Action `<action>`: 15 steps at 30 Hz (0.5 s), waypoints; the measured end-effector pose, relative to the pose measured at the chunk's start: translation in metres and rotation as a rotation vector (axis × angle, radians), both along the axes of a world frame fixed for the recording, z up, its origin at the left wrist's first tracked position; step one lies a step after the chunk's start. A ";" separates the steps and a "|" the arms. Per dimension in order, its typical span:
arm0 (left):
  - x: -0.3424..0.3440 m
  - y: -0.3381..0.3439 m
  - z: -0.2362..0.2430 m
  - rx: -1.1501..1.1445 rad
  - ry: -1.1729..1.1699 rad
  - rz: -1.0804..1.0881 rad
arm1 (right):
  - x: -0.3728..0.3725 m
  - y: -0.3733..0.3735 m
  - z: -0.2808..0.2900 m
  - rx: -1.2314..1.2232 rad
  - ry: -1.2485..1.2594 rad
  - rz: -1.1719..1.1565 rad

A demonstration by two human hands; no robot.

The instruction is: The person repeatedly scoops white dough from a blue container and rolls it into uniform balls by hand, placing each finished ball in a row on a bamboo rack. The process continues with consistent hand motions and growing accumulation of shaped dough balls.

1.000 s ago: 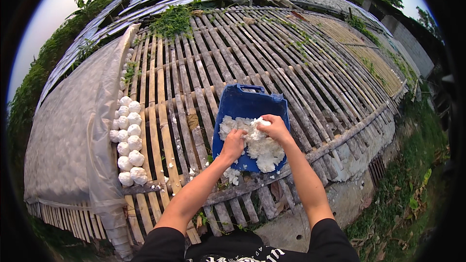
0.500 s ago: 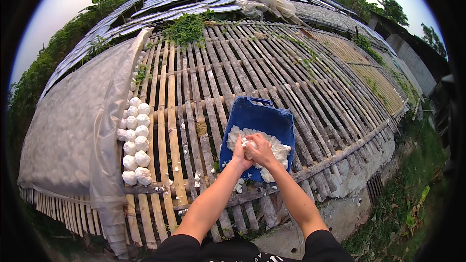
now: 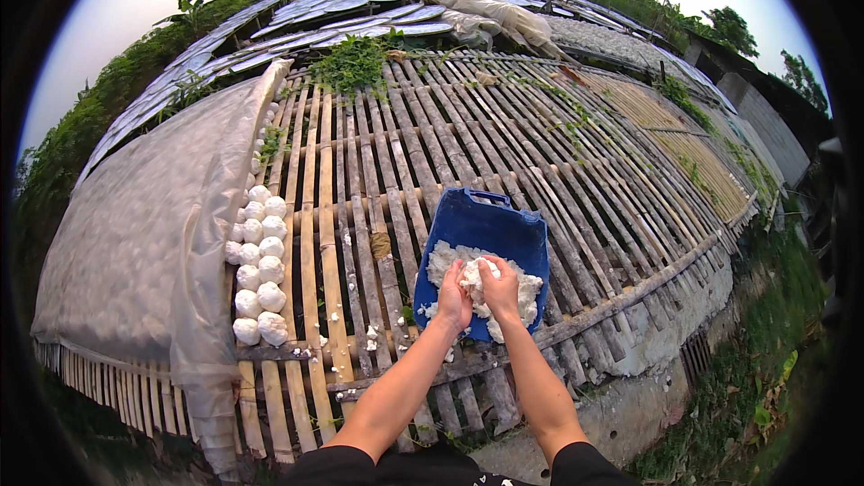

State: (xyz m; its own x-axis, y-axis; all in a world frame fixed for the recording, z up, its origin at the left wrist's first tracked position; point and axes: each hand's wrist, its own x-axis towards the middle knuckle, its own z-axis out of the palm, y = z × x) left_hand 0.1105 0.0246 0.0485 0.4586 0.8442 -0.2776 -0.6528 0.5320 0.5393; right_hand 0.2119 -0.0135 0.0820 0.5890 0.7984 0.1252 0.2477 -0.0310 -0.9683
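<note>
A lump of crumbly white dough-like material (image 3: 474, 277) sits between my two hands, over a blue plastic container (image 3: 486, 220). My left hand (image 3: 454, 295) cups the lump from its left side. From the right, my right hand (image 3: 500, 290) curls its fingers over it. More loose white mass (image 3: 528, 290) lies in the container below and around my hands. To the left, rows of white balls (image 3: 272, 295) of the same look rest on the bamboo slats (image 3: 337, 216).
A translucent plastic sheet (image 3: 135, 234) covers the left part of the slatted platform, its edge beside the balls. White crumbs (image 3: 372, 333) lie on the slats. Green vines (image 3: 351, 67) grow over the far side. Concrete (image 3: 576, 432) and grass (image 3: 720, 414) border the near right edge.
My hands have parted slightly around the white lump, showing more of it. The whole view has shifted a little, so the container and balls appear lower and to the right.
</note>
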 end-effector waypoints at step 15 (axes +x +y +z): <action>0.005 0.016 -0.043 -0.397 -0.008 -0.037 | -0.013 0.002 0.009 -0.188 -0.892 0.125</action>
